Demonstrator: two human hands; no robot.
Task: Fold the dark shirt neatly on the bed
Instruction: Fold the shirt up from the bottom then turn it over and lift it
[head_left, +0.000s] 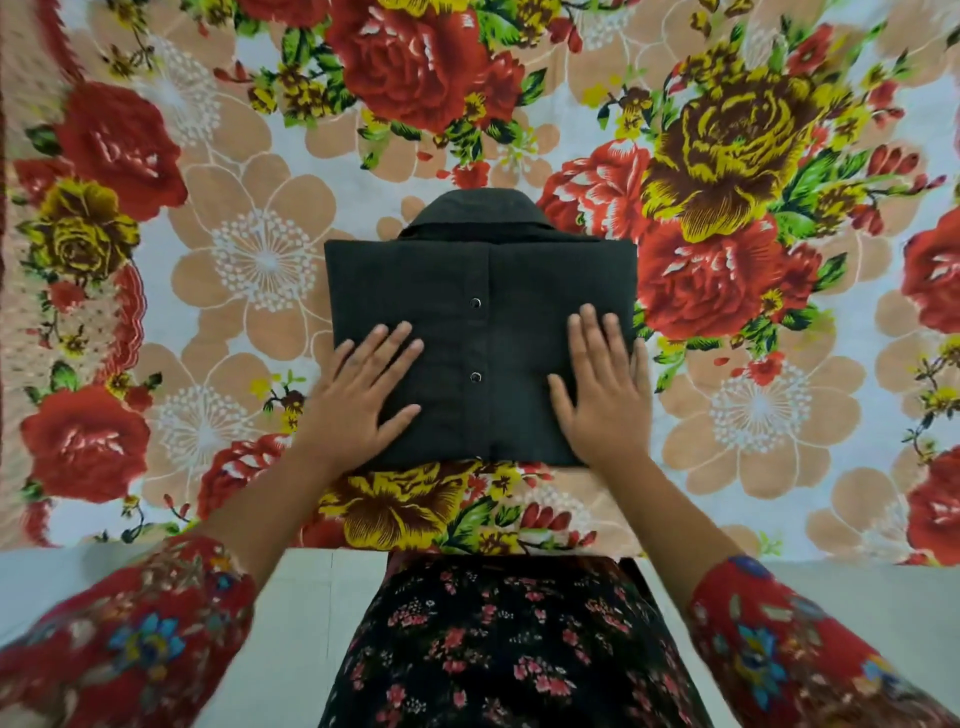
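The dark shirt (478, 270) lies on the bed as a compact folded rectangle. Its collar points away from me and two snap buttons show down the middle. My left hand (358, 395) lies flat, fingers spread, on the shirt's near left part and partly over its left edge. My right hand (602, 389) lies flat on the near right part, fingers apart, beside the right edge. Neither hand grips the cloth.
The bed is covered by a flowered sheet (260, 249) in red, yellow and peach that fills the view around the shirt. Its near edge (156, 545) runs just in front of my body, with pale floor below.
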